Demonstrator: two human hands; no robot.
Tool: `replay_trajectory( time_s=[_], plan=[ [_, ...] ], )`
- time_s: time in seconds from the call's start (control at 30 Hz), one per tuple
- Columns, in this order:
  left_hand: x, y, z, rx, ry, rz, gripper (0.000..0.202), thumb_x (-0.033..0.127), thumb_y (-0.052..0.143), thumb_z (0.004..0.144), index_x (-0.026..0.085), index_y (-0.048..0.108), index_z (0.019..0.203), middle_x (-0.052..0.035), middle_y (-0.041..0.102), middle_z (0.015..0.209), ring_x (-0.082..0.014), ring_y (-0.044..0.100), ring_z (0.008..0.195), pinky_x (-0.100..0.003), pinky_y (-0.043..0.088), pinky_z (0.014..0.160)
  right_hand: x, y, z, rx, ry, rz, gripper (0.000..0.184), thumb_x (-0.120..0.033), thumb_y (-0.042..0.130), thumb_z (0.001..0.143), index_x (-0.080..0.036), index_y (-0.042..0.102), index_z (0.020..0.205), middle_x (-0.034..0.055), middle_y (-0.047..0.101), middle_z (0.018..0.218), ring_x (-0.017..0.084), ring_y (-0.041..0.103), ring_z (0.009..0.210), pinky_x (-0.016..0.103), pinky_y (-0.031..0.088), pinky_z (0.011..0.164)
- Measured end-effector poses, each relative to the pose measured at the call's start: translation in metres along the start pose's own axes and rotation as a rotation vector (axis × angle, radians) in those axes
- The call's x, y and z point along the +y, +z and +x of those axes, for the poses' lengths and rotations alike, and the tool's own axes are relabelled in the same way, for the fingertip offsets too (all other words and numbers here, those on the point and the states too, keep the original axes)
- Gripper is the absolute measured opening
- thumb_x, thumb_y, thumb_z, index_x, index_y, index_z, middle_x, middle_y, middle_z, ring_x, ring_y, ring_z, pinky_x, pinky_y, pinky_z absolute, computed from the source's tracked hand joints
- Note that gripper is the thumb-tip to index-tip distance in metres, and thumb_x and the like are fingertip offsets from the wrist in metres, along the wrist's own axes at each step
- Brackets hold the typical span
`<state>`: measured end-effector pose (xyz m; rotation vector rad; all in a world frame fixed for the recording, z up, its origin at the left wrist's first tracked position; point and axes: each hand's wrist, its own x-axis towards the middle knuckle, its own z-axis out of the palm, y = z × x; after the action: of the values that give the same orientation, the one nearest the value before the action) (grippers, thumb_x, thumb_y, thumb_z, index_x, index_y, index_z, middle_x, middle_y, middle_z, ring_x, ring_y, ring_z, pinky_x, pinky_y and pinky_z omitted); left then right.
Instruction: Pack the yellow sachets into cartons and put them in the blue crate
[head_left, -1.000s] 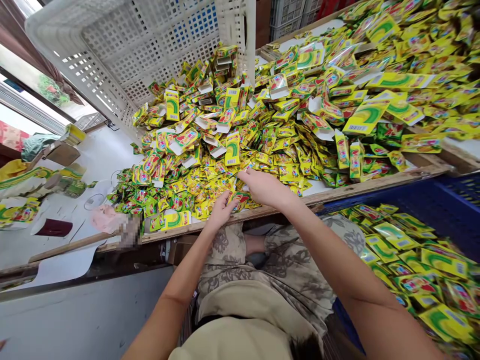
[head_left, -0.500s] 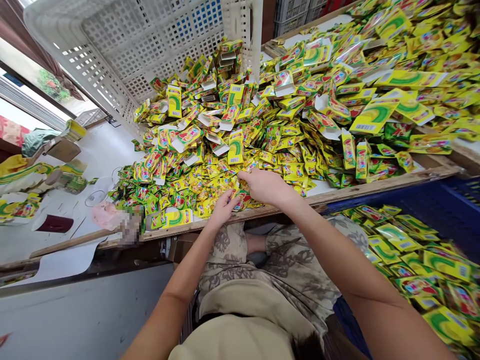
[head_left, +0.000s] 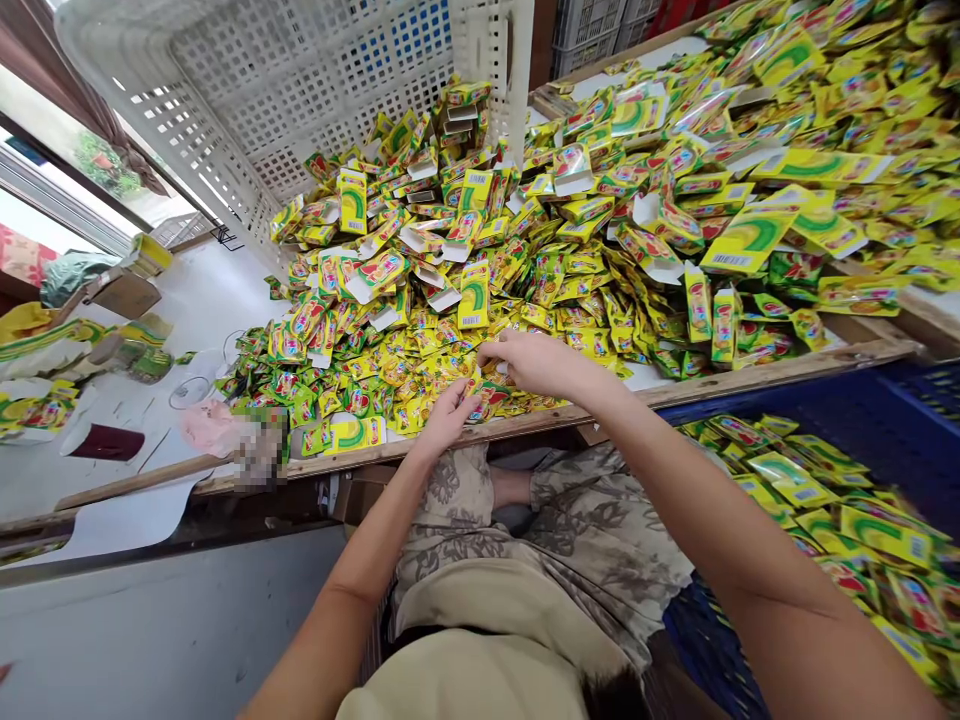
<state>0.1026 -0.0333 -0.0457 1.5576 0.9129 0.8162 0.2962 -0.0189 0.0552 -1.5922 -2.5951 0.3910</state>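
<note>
My left hand (head_left: 448, 418) is closed at the near edge of the heap, its thumb and fingers on a small green and red printed packet (head_left: 493, 396). Whether that packet is a carton or a sachet is hard to tell. Just to its right and above, my right hand (head_left: 536, 362) bends down with its fingers pinched together; what lies in them is hidden. Under and around both hands are small shiny yellow sachets (head_left: 420, 372). Green sachets (head_left: 296, 400) lie to the left, and small open-ended yellow cartons (head_left: 472, 295) lie behind.
A white plastic crate (head_left: 217, 130) lies tipped towards me, cartons spilling from its mouth. A wooden rim (head_left: 675, 392) edges the table. Lower right stands a blue crate (head_left: 900, 430) of flat yellow packs (head_left: 795, 480). A maroon cup (head_left: 109, 442) lies at left.
My right hand has shifted slightly right, and its fingers sit a little lower by the packet. My left hand stays almost where it was. The whole view has tilted slightly.
</note>
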Motion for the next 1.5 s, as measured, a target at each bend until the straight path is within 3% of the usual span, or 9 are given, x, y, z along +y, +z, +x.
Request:
replay_trajectory(
  time_s=[0.33,0.57,0.73,0.87,1.0,1.17,1.37,1.5],
  plan=[
    [0.003,0.001,0.0,-0.021,0.014,0.048,0.034,0.044,0.053,0.085,0.016,0.058,0.104,-0.0052,0.059,0.096,-0.0188,0.053,0.091,-0.031,0.042,0.087,0.0,-0.004,0.001,-0.029,-0.066,0.058,0.028,-0.009,0.048,0.078,-0.023,0.072,0.085,0.0058,0.062,0.089,0.016,0.057,0.075,0.024,0.034,0.064],
    [0.004,0.0,0.0,-0.004,-0.028,0.029,0.041,0.051,0.054,0.083,0.016,0.058,0.106,-0.0066,0.061,0.1,-0.02,0.054,0.095,-0.033,0.043,0.09,0.005,0.003,0.001,0.011,-0.14,0.094,0.027,-0.012,0.048,0.082,-0.022,0.069,0.096,0.0084,0.063,0.093,0.018,0.058,0.082,0.024,0.037,0.069],
    [0.002,-0.002,-0.001,0.004,-0.076,-0.007,0.045,0.051,0.056,0.082,0.018,0.057,0.112,-0.0073,0.063,0.108,-0.0223,0.056,0.101,-0.035,0.044,0.093,-0.001,0.007,0.006,0.142,-0.002,0.183,0.04,-0.01,0.051,0.078,-0.015,0.055,0.118,0.0082,0.068,0.092,0.021,0.061,0.083,0.025,0.039,0.069],
    [0.002,-0.005,-0.003,-0.033,-0.074,-0.11,0.048,0.049,0.059,0.081,0.017,0.054,0.116,-0.0074,0.064,0.11,-0.0211,0.058,0.099,-0.036,0.044,0.093,0.0,0.01,0.013,0.167,-0.104,0.317,0.031,-0.008,0.05,0.077,-0.017,0.061,0.105,0.0061,0.068,0.099,0.019,0.061,0.09,0.025,0.041,0.077],
    [0.001,-0.007,-0.004,-0.043,-0.098,-0.16,0.049,0.047,0.061,0.08,0.018,0.053,0.118,-0.0069,0.064,0.11,-0.0198,0.059,0.099,-0.035,0.044,0.094,0.007,0.015,0.015,0.281,-0.171,0.382,0.024,-0.011,0.051,0.077,-0.016,0.064,0.096,0.0078,0.066,0.097,0.019,0.058,0.093,0.028,0.042,0.082],
    [0.001,-0.007,-0.003,-0.057,-0.095,-0.172,0.048,0.048,0.062,0.078,0.018,0.054,0.116,-0.006,0.064,0.107,-0.019,0.059,0.096,-0.034,0.045,0.091,0.004,0.022,0.013,0.294,-0.187,0.344,0.028,-0.018,0.054,0.078,-0.017,0.061,0.104,0.0085,0.062,0.099,0.021,0.056,0.091,0.029,0.041,0.08],
    [-0.001,-0.005,-0.001,-0.032,-0.056,-0.095,0.041,0.047,0.062,0.079,0.016,0.057,0.105,-0.006,0.063,0.102,-0.0197,0.057,0.096,-0.034,0.044,0.09,-0.005,0.021,0.022,0.288,-0.112,0.299,0.017,-0.023,0.057,0.076,-0.016,0.062,0.09,0.0053,0.063,0.086,0.018,0.056,0.079,0.025,0.039,0.071],
    [-0.003,-0.005,-0.001,-0.028,-0.068,-0.136,0.042,0.046,0.063,0.078,0.017,0.056,0.108,-0.0065,0.063,0.106,-0.0203,0.058,0.097,-0.035,0.045,0.09,-0.014,0.015,0.026,0.221,-0.062,0.182,0.015,-0.02,0.057,0.074,-0.016,0.066,0.085,0.007,0.067,0.086,0.02,0.058,0.081,0.026,0.038,0.068]
  ],
)
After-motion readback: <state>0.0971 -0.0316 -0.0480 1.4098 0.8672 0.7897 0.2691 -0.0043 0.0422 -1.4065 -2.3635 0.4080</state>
